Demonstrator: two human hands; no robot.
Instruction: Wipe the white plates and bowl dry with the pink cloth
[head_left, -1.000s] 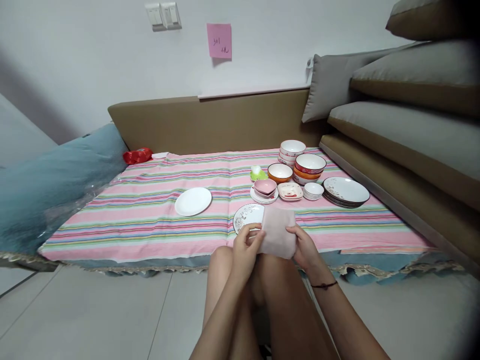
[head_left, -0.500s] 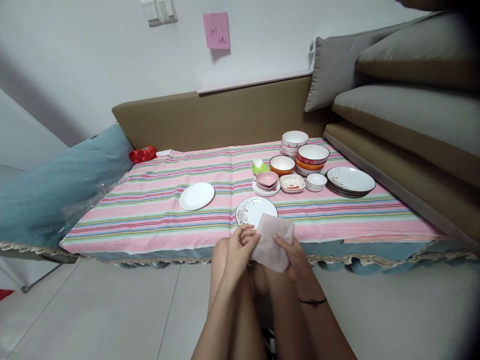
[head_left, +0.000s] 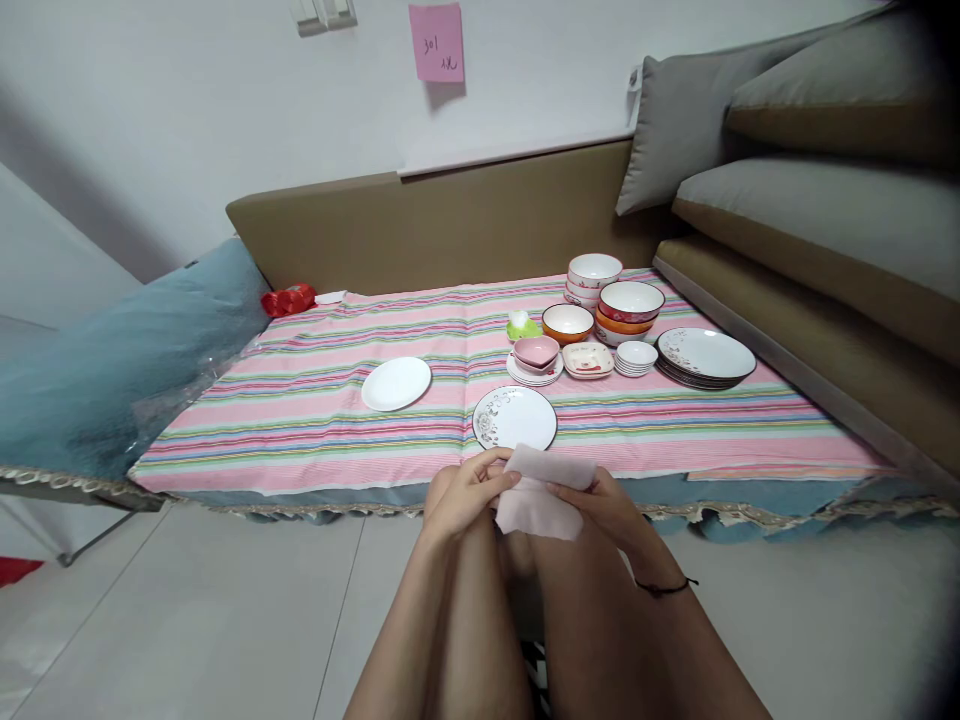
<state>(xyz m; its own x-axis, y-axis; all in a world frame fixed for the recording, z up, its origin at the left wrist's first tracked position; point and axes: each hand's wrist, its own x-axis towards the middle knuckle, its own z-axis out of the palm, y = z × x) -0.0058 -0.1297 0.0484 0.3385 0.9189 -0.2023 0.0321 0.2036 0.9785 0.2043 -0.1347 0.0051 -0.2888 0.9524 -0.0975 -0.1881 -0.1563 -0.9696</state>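
Above my knees I hold a thin, whitish-pink cloth [head_left: 546, 500] with both hands. Its upper part is folded over, and the lower part hangs down with an uneven edge. My left hand [head_left: 471, 495] pinches the left side between thumb and fingers. At the right side, my right hand [head_left: 600, 505] grips it with the thumb on the front and the fingers partly hidden behind. Just beyond the cloth lies a white plate [head_left: 517, 415] with a dark rim and a grey flower pattern, its near edge close to my fingers.
A plain white plate [head_left: 397, 384] lies to the left on the striped cloth cover [head_left: 300, 430]. Right of centre stand pink bowls [head_left: 537, 350], an orange bowl [head_left: 568, 322], stacked bowls [head_left: 630, 300], small white dishes [head_left: 635, 355] and dark-rimmed plates [head_left: 709, 355]. Cushions [head_left: 817, 210] rise at the right.
The cloth was flatter and upright; now its top is folded over and it sits wider between my hands. My right hand has shifted slightly right.
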